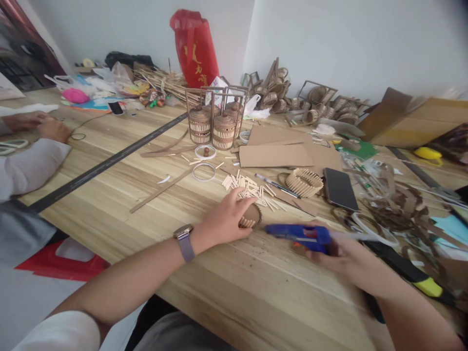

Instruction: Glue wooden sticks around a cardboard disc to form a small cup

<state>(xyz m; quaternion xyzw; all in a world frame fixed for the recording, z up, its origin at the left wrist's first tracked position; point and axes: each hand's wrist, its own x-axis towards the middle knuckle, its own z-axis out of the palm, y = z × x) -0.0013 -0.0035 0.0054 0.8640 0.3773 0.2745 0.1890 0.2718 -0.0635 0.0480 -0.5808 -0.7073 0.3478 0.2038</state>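
Note:
My left hand, with a watch on its wrist, is closed around the edge of a small round brown cardboard piece. A few short wooden sticks stand along that piece's near side. A blue hot glue gun is in my right hand, slightly blurred, its nozzle pointing left toward the round piece but apart from it. Just beyond my left hand lies a loose pile of short wooden sticks. A ring-shaped basket of sticks sits further right, near a pen.
Several small lidded baskets in frames stand at the back, before a red bag. Flat cardboard, a phone and brown strips lie rightward. Another person's hands rest at the far left, beyond a black strip.

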